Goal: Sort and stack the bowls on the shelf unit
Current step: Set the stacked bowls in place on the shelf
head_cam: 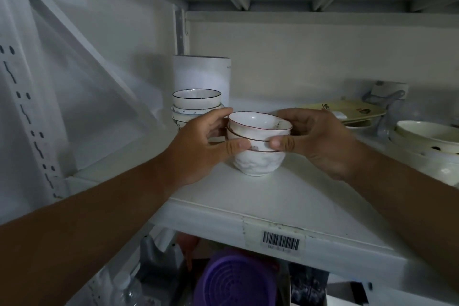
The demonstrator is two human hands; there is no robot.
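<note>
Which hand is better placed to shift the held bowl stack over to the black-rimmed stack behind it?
Probably the left. The left hand grips the red-rimmed bowl stack on the side nearest the black-rimmed stack; the right hand holds the far side.

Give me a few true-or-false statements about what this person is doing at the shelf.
1. Both hands, left hand and right hand, grip the small stack of white bowls. True.
2. The stack hangs in mid-air. False: it appears to rest on the shelf.
3. A second stack of dark-rimmed bowls stands behind it to the left. True.
4. The purple basket sits on the same shelf. False: it is on the level below.
</note>
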